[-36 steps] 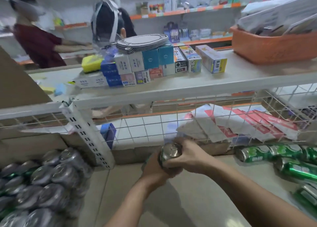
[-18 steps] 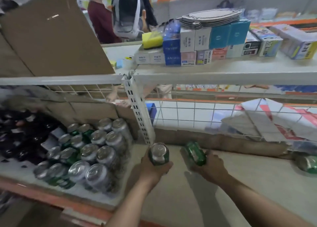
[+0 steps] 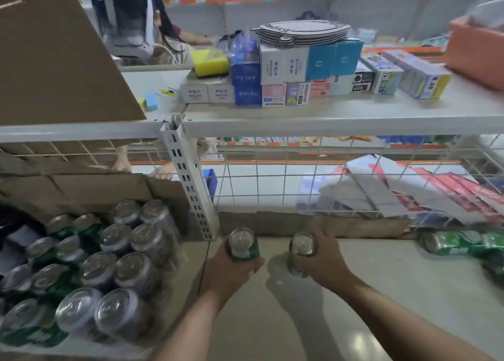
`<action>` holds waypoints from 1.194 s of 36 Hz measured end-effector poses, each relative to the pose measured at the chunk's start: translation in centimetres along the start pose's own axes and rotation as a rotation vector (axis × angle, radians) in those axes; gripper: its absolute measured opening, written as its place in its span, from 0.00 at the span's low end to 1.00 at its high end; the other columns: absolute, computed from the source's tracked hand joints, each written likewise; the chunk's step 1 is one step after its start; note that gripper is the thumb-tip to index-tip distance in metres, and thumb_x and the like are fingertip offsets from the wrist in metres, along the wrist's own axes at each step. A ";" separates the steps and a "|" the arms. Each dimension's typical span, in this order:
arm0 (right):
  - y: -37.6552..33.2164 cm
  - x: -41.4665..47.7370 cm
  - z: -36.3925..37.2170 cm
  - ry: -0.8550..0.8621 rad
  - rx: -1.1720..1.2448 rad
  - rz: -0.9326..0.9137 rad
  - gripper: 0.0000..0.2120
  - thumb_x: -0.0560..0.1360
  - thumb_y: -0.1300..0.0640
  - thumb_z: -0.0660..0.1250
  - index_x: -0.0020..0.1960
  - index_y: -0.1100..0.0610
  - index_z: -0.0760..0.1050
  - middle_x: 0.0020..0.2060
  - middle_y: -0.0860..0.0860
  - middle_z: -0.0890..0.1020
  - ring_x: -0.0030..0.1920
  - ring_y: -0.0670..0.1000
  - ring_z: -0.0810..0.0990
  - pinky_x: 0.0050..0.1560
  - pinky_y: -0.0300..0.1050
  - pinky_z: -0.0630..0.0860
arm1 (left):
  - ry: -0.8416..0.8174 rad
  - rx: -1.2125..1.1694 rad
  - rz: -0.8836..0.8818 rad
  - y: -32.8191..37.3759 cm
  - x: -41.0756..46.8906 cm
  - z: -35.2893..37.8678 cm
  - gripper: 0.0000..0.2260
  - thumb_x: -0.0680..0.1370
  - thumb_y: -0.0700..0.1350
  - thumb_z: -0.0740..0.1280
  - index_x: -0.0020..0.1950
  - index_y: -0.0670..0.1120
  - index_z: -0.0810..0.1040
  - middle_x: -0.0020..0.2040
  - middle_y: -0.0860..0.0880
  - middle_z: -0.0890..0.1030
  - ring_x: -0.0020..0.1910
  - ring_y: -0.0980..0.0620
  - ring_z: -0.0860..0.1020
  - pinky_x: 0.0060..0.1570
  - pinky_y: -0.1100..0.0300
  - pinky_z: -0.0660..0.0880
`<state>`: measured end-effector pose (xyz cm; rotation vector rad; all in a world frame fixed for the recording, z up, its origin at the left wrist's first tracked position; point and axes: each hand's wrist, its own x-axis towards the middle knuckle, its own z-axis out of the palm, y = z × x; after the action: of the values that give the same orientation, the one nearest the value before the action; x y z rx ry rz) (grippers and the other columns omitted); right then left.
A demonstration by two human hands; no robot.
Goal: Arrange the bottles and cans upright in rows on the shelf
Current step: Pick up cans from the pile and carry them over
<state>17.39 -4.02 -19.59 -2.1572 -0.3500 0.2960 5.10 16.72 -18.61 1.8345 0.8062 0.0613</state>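
**Two cans, one in each hand, held at the back left corner of the shelf (image 3: 354, 292)**

The left hand (image 3: 231, 272) wraps its fingers round a green can (image 3: 242, 244), and the right hand (image 3: 323, 269) grips a second can (image 3: 302, 247) just beside it. Both cans point straight up, close to the white post (image 3: 191, 186) at the back edge. I think they go here to start a new row next to the standing cans (image 3: 109, 265), which are packed in neat lines past the left edge. I cannot tell if their bottoms touch the shelf. The lying cans (image 3: 463, 242) near the right edge are on their sides.
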 end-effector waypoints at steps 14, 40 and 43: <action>-0.2 2.1 5.7 -0.054 0.113 0.045 0.23 0.58 0.49 0.80 0.51 0.50 0.81 0.43 0.45 0.86 0.44 0.43 0.84 0.44 0.40 0.78 | 0.038 0.007 0.085 -5.0 6.7 1.0 0.33 0.53 0.55 0.83 0.55 0.67 0.78 0.45 0.61 0.86 0.46 0.58 0.85 0.46 0.46 0.84; -2.9 7.0 9.1 -0.149 0.284 -0.144 0.23 0.58 0.68 0.79 0.51 0.54 0.84 0.46 0.50 0.88 0.50 0.50 0.86 0.50 0.54 0.84 | -0.014 -0.041 0.201 -3.1 10.2 0.3 0.25 0.56 0.38 0.77 0.46 0.62 0.82 0.48 0.55 0.86 0.51 0.51 0.84 0.51 0.54 0.82; -2.8 6.9 9.1 -0.149 0.285 -0.142 0.23 0.58 0.68 0.79 0.51 0.55 0.83 0.46 0.50 0.87 0.48 0.48 0.85 0.48 0.51 0.83 | -0.016 -0.035 0.188 -2.8 10.1 0.2 0.27 0.58 0.36 0.78 0.55 0.53 0.82 0.51 0.52 0.86 0.53 0.51 0.83 0.45 0.64 0.80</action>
<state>20.33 6.89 -22.99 -1.8259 -0.5113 0.4013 11.60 22.65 -24.36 1.8710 0.6168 0.1797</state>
